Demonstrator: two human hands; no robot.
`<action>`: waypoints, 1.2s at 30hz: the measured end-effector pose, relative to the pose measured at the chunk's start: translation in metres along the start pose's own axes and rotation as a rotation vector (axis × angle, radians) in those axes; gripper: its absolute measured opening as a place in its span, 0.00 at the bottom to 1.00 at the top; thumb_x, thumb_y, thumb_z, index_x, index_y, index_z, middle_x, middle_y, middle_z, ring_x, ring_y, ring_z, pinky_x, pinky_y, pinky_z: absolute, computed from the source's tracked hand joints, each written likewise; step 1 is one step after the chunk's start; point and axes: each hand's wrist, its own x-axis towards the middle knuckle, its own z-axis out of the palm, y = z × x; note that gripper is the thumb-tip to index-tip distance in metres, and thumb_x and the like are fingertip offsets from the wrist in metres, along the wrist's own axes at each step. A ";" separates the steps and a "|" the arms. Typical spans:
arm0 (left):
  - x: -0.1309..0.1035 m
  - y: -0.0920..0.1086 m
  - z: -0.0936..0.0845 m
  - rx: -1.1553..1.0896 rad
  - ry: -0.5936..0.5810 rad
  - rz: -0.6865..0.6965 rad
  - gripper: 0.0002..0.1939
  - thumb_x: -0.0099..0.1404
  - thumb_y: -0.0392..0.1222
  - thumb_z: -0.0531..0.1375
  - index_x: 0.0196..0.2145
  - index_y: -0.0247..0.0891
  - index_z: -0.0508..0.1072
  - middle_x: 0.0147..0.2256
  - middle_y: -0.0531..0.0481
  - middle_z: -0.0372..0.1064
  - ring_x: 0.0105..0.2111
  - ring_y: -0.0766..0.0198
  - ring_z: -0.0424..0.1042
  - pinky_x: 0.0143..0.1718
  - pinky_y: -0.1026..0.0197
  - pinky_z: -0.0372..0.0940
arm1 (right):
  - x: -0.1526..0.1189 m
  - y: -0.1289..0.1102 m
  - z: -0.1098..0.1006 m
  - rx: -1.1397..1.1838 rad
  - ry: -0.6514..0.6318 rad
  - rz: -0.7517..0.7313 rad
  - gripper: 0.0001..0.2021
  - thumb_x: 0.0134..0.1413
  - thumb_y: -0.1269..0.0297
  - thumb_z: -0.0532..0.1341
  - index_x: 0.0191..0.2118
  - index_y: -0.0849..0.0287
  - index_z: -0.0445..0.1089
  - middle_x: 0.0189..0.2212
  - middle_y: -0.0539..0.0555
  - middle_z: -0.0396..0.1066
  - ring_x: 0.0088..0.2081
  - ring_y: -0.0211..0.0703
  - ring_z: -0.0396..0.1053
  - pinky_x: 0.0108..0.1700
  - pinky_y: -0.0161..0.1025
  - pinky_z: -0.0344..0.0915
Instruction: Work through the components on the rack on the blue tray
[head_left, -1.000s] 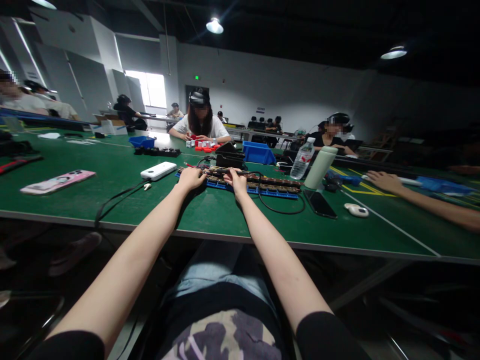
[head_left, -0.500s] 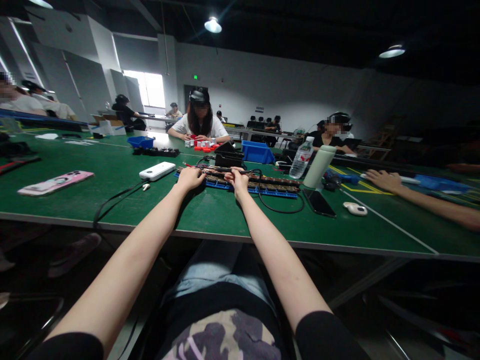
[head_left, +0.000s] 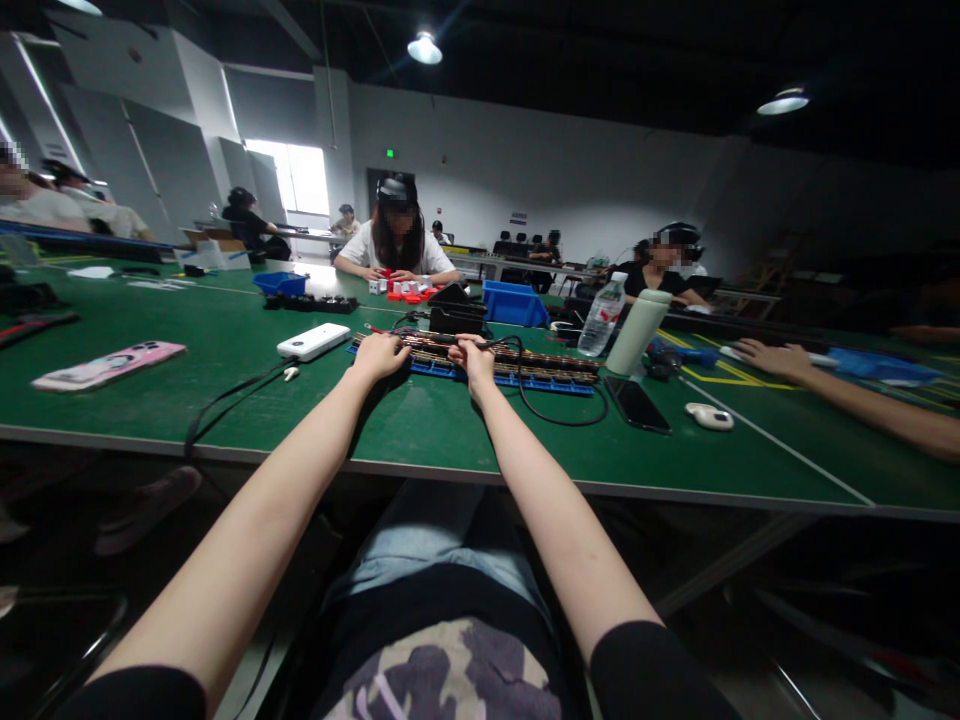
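Observation:
A long blue tray [head_left: 551, 384] holding rows of coppery, wire-like parts [head_left: 540, 367] lies across the table in front of me. My left hand [head_left: 381, 356] rests over its left end, with fingers bent down and the tips hidden. In my right hand [head_left: 474, 358] is a slim black corded tool that looks like a soldering iron [head_left: 448, 341], gripped like a pen above the middle of the tray. Its black cable [head_left: 523, 385] loops right and back past the tray. Whether the tool's tip touches the parts is too small to tell.
Behind the tray stand a black holder [head_left: 456, 310] and a blue bin [head_left: 514, 303]. To the right are a water bottle [head_left: 602, 316], a green flask [head_left: 639, 332], a phone [head_left: 637, 404] and a co-worker's hand [head_left: 772, 360]. A white device [head_left: 313, 341] and a pink phone [head_left: 109, 366] lie left.
My right hand and the tool have shifted very slightly. My left hand stays in place on the tray.

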 end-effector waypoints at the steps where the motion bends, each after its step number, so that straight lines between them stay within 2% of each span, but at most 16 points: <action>1: 0.000 0.000 0.000 -0.001 -0.002 -0.002 0.28 0.79 0.51 0.49 0.57 0.33 0.83 0.54 0.33 0.82 0.57 0.43 0.79 0.57 0.51 0.70 | -0.001 -0.001 0.001 -0.012 0.010 0.017 0.05 0.51 0.74 0.64 0.31 0.58 0.71 0.19 0.45 0.71 0.22 0.34 0.72 0.29 0.30 0.72; 7: -0.001 0.000 -0.002 -0.003 -0.004 -0.004 0.28 0.79 0.51 0.49 0.58 0.33 0.83 0.55 0.33 0.82 0.57 0.43 0.79 0.58 0.51 0.70 | -0.005 -0.004 0.003 -0.022 0.000 0.015 0.05 0.48 0.74 0.64 0.28 0.57 0.72 0.16 0.43 0.70 0.20 0.33 0.70 0.26 0.28 0.69; 20: 0.000 -0.002 0.001 -0.034 0.002 -0.001 0.28 0.78 0.52 0.50 0.56 0.34 0.83 0.54 0.34 0.82 0.56 0.43 0.79 0.57 0.51 0.69 | -0.010 -0.010 0.005 -0.039 0.009 0.023 0.08 0.50 0.77 0.65 0.27 0.58 0.70 0.17 0.44 0.69 0.20 0.32 0.68 0.27 0.28 0.68; 26: 0.000 -0.002 0.001 -0.031 0.009 0.011 0.28 0.77 0.52 0.50 0.56 0.33 0.83 0.54 0.33 0.82 0.56 0.43 0.79 0.57 0.50 0.70 | -0.013 -0.014 0.007 -0.044 0.037 0.056 0.09 0.52 0.79 0.60 0.27 0.58 0.71 0.16 0.46 0.69 0.19 0.33 0.67 0.26 0.28 0.67; 32: 0.000 -0.002 0.000 -0.018 0.006 0.008 0.29 0.77 0.52 0.49 0.56 0.34 0.83 0.54 0.34 0.82 0.56 0.43 0.79 0.57 0.51 0.70 | -0.010 -0.009 0.006 -0.016 0.026 0.029 0.06 0.49 0.75 0.65 0.28 0.57 0.70 0.15 0.44 0.68 0.18 0.33 0.67 0.23 0.27 0.66; 36: 0.000 -0.003 0.001 -0.042 0.012 0.005 0.28 0.77 0.52 0.50 0.55 0.33 0.84 0.53 0.33 0.82 0.56 0.43 0.79 0.57 0.51 0.70 | -0.008 -0.008 0.005 -0.025 0.016 0.009 0.07 0.49 0.76 0.62 0.28 0.57 0.70 0.15 0.44 0.68 0.18 0.32 0.66 0.22 0.27 0.66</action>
